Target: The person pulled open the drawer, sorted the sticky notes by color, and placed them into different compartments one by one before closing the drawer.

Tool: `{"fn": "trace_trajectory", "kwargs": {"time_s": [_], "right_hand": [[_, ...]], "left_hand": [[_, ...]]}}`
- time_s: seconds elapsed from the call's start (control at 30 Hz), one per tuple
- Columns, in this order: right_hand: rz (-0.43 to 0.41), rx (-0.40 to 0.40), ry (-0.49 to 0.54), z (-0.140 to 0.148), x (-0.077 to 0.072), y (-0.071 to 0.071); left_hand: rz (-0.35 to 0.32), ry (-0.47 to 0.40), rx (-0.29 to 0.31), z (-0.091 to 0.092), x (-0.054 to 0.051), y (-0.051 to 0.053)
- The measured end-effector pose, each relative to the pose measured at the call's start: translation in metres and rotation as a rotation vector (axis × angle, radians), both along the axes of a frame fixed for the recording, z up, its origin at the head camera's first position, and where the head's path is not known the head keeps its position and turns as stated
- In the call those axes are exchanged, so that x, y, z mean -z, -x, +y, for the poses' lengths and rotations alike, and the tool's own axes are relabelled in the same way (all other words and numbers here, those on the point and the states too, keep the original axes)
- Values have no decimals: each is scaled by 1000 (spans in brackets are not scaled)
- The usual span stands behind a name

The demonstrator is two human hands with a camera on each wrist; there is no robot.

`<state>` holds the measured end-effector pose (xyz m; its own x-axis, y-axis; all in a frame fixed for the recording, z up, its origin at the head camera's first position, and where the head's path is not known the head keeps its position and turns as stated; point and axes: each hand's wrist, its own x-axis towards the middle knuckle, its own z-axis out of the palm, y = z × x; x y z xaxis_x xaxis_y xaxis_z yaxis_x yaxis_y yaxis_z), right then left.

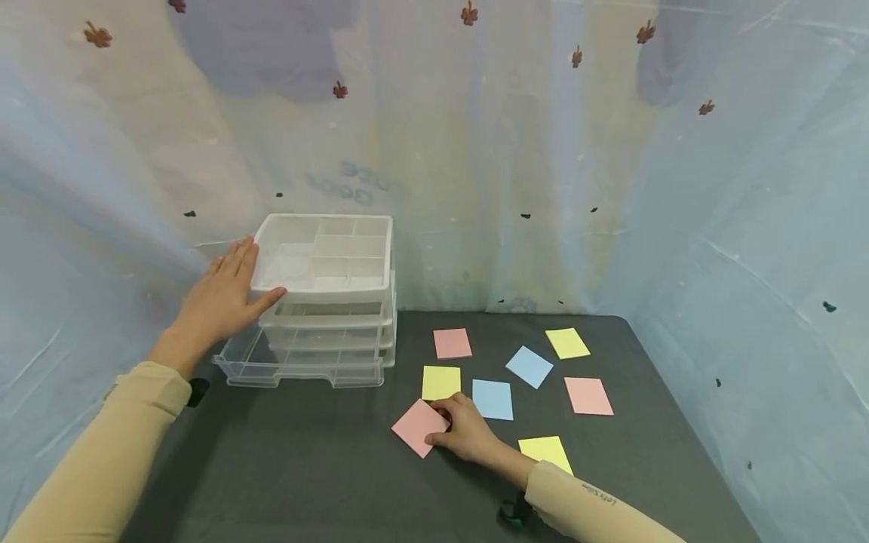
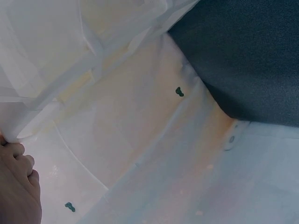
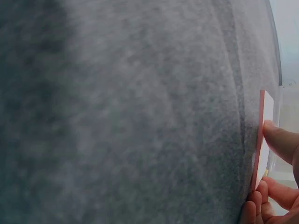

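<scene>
Head: resting left hand [image 1: 216, 298] on drawers [image 1: 326, 296], with fingers straight and thumb spread; pinching pink pad [image 1: 414, 428] in right hand [image 1: 470, 431], just beside yellow pad [image 1: 441, 382]. Left wrist: seemingly touching drawers' edge, with fingertips hidden. Right wrist: clamping thumb and fingers on pink pad

Left hand [image 1: 219, 300] with straight fingers, thumb spread, right hand [image 1: 467, 430] in a pinch
</scene>
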<state>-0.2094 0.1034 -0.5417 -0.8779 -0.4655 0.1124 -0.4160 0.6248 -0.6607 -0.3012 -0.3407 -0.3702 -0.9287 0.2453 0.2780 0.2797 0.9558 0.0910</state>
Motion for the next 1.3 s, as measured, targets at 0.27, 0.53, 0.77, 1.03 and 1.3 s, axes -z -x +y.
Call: {"fn": "trace_trajectory", "kwargs": {"time_s": [0.27, 0.53, 0.77, 1.03, 1.3], "right_hand": [[-38, 15, -6, -1, -1, 1], [-62, -20, 18, 0, -3, 3], [-76, -14, 33, -1, -2, 3], [-93, 10, 66, -2, -4, 1], [-95, 32, 137, -2, -8, -3]], "left_hand": [[-2, -1, 1, 1, 0, 0], [-7, -6, 0, 2, -1, 0], [-9, -9, 2, 2, -1, -1], [-7, -13, 4, 2, -1, -2], [-17, -21, 5, 2, -2, -3]]}}
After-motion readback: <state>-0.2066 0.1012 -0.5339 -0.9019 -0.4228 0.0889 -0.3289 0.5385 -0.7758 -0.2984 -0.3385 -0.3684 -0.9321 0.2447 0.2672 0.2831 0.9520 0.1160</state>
